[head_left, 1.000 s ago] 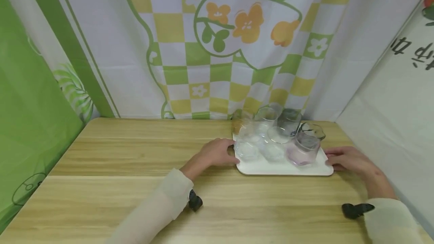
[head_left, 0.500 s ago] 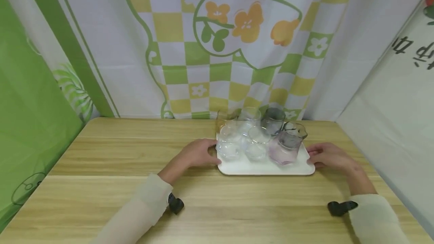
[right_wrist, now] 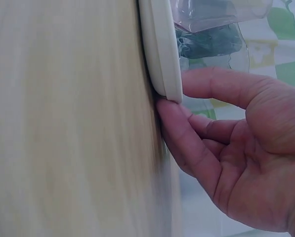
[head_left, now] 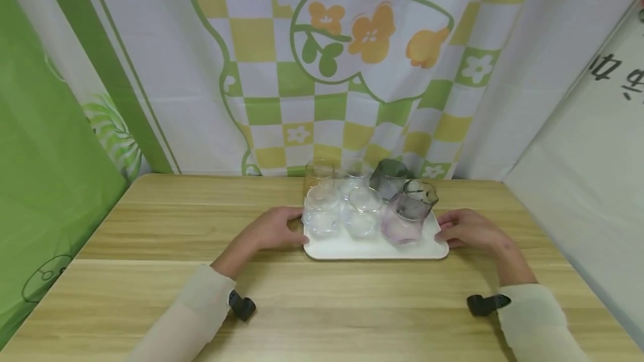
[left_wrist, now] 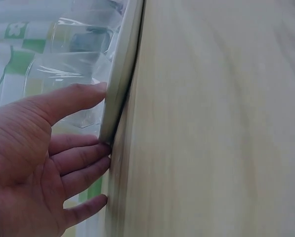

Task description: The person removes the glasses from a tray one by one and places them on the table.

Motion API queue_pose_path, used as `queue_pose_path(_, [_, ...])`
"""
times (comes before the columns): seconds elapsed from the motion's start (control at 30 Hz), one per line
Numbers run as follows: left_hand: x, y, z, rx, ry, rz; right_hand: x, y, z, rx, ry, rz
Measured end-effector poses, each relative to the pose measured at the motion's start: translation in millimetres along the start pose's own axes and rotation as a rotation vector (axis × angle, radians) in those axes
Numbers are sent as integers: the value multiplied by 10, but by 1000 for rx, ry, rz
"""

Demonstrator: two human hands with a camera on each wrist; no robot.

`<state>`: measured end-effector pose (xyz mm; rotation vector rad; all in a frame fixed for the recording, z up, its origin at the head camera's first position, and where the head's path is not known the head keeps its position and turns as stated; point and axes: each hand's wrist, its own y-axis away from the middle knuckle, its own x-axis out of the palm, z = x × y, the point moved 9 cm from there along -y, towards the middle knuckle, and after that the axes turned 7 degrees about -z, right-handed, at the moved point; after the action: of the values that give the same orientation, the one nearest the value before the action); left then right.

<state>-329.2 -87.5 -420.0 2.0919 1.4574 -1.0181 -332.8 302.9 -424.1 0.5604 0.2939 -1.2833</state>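
A white tray (head_left: 372, 248) lies on the wooden table, bearing several glass cups. At its front stand two clear cups (head_left: 363, 217) and a pinkish one (head_left: 401, 228). An amber cup (head_left: 317, 175), another clear one and a dark grey cup (head_left: 389, 177) are behind, with a smoky wavy-rimmed cup (head_left: 421, 193) at the right. My left hand (head_left: 271, 229) grips the tray's left edge; in the left wrist view the thumb lies on the rim, fingers at its underside. The right edge is pinched by my right hand (right_wrist: 236, 133), thumb on the rim and forefinger below it.
The wooden table (head_left: 352, 306) stretches to the left and in front of the tray. Behind the cups hangs a checked, flowered curtain (head_left: 329, 110). A green cloth (head_left: 45, 144) hangs at the left, a white sheet (head_left: 588, 183) at the right.
Both hands have slid the tray with its cups leftward across the table. The cups still stand on it, and both hands keep their hold on its edges.
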Motion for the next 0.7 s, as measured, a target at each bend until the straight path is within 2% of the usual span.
queue_pose_path(0.23, [-57, 52, 71, -13, -6, 13, 65, -56, 40, 0, 28, -15])
queue_pose_path(0.7, [-72, 56, 61, -11, 13, 5, 55, -112, -48, 33, 37, -39])
